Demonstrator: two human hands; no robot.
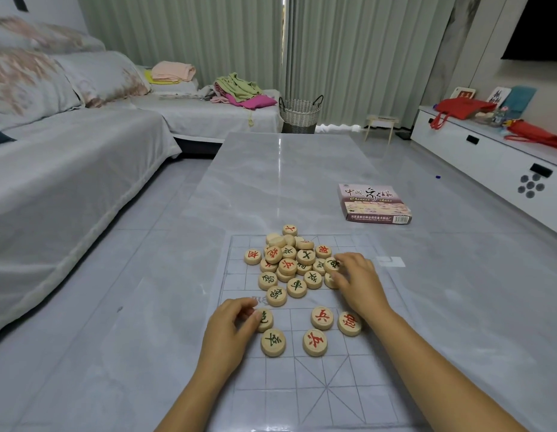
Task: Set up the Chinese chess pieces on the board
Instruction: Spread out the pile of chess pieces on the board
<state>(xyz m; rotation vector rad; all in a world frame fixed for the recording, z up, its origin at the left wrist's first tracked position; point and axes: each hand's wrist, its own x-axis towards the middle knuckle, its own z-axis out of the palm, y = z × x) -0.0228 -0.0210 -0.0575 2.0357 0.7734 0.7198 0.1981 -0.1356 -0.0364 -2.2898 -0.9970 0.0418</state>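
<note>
A clear plastic chess board [317,388] with printed grid lines lies on the grey marble table. Round wooden pieces with red or green characters are heaped in a pile [294,263] on the board's far half. Several pieces lie apart nearer me, among them a green one [273,342] and three red ones [315,342]. My left hand [230,335] pinches a green-marked piece [264,320] at the board's left side. My right hand [358,283] rests on the pile's right edge, fingers touching a green piece [331,265] there.
The purple chess box [373,203] lies on the table beyond the board to the right. A grey sofa [68,169] runs along the left. A wicker basket [299,113] stands past the table's far end, a white cabinet [489,154] at right.
</note>
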